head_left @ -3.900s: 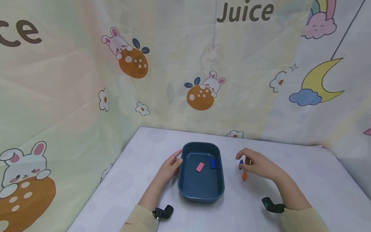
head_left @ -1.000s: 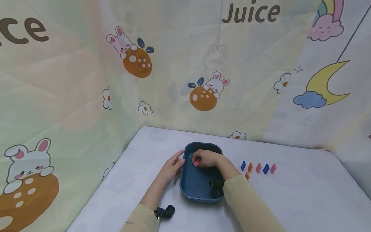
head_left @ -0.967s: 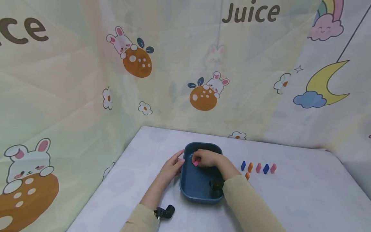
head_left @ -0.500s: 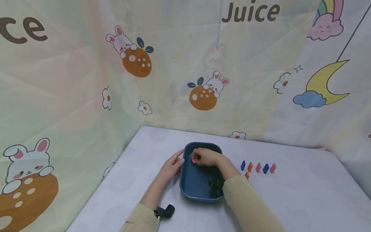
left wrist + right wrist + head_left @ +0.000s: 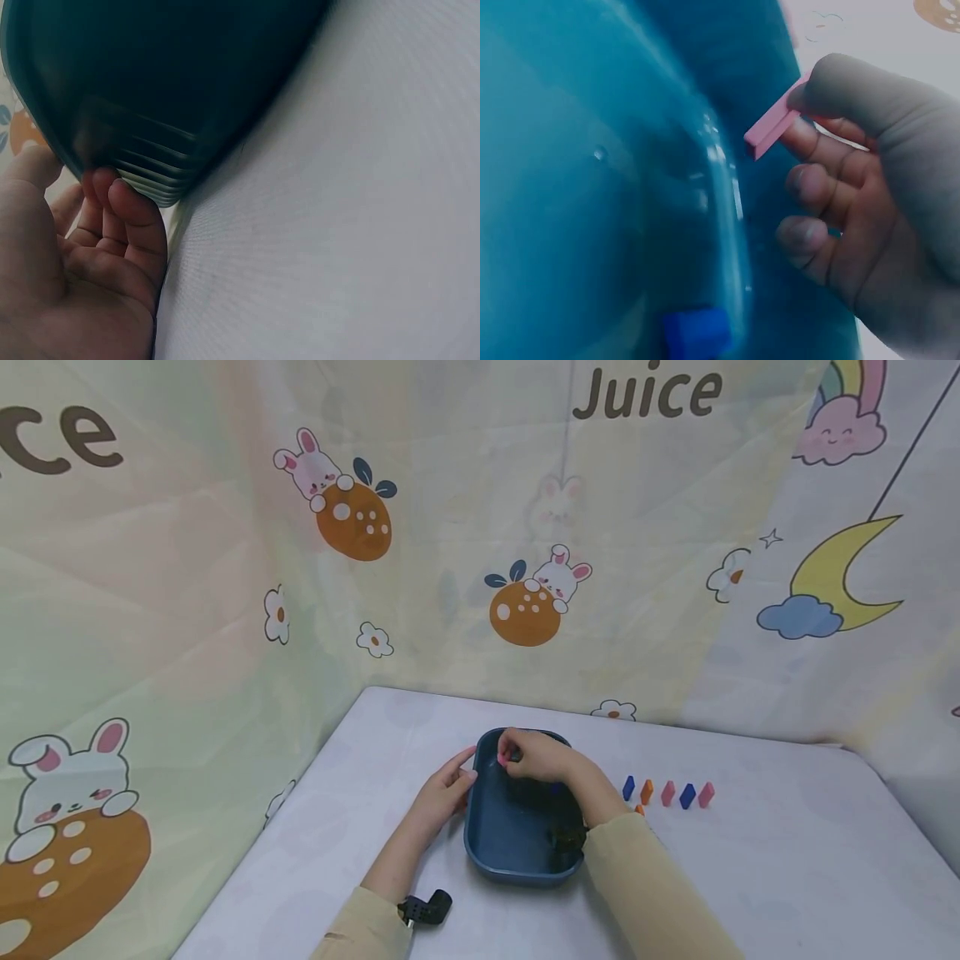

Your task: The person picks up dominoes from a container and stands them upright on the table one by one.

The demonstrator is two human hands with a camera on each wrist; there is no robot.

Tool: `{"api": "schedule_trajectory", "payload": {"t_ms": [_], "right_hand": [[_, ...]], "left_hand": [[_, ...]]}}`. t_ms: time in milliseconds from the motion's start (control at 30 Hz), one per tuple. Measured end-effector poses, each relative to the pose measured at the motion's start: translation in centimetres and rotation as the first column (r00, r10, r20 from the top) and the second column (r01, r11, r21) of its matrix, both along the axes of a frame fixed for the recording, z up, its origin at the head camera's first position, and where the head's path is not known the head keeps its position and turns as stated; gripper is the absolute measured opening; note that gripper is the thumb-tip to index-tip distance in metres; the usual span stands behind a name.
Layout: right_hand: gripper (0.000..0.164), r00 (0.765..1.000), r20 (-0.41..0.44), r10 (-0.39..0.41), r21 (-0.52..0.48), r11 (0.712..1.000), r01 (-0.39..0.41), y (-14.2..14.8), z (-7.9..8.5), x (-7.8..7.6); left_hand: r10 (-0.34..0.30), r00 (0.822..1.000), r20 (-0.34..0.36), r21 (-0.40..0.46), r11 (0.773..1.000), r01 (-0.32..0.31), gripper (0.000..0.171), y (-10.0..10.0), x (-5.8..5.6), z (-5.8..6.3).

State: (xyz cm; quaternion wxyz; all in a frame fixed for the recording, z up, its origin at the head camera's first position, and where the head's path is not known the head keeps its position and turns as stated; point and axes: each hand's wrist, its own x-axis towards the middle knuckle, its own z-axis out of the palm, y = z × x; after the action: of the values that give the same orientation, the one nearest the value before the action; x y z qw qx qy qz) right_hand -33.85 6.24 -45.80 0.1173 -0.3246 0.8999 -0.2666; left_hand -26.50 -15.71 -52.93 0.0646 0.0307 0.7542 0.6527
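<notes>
A pink domino block is pinched between the thumb and index finger of my right hand, above the far end of the dark blue container. The other fingers of that hand are bent beneath, holding nothing. A blue domino block lies inside the container, mostly hidden by the right hand in the head view. My left hand grips the container's left side; in the left wrist view its thumb is at the rim and its curled fingers touch the ribbed outer wall.
Right of the container, domino blocks stand upright in a row: blue, orange, pink, blue and pink. A nearer orange block is partly behind the right sleeve. Printed cloth stands behind the white table.
My right hand has gone from the standing blocks into the container and pinched the pink block, then raised it toward the far end. My left hand has stayed on the container's side.
</notes>
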Motion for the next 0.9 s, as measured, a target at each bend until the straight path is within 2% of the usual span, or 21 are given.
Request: {"api": "schedule_trajectory", "payload": {"t_ms": [333, 500, 733, 900], "right_hand": [[0.025, 0.999, -0.041, -0.034, -0.127, 0.991, 0.029, 2.7, 2.7, 1.0], [0.023, 0.998, -0.037, -0.046, -0.146, 0.988, 0.04, 4.8, 3.5, 1.8], [0.022, 0.996, -0.055, -0.075, -0.155, 0.986, 0.066, 8.7, 3.6, 3.1], [0.025, 0.988, -0.057, -0.142, -0.158, 0.979, 0.131, 11.5, 3.3, 4.1]], "left_hand": [[0.027, 1.0, 0.01, -0.018, 0.999, -0.027, 0.051, 0.0, 0.0, 0.1], [0.031, 0.999, 0.019, 0.005, 0.999, -0.031, 0.049, 0.1, 0.0, 0.1], [0.023, 1.0, 0.011, 0.012, 1.0, -0.023, 0.051, 0.1, 0.0, 0.0], [0.019, 1.0, 0.012, 0.013, 1.0, -0.019, 0.053, 0.1, -0.1, -0.1]]}}
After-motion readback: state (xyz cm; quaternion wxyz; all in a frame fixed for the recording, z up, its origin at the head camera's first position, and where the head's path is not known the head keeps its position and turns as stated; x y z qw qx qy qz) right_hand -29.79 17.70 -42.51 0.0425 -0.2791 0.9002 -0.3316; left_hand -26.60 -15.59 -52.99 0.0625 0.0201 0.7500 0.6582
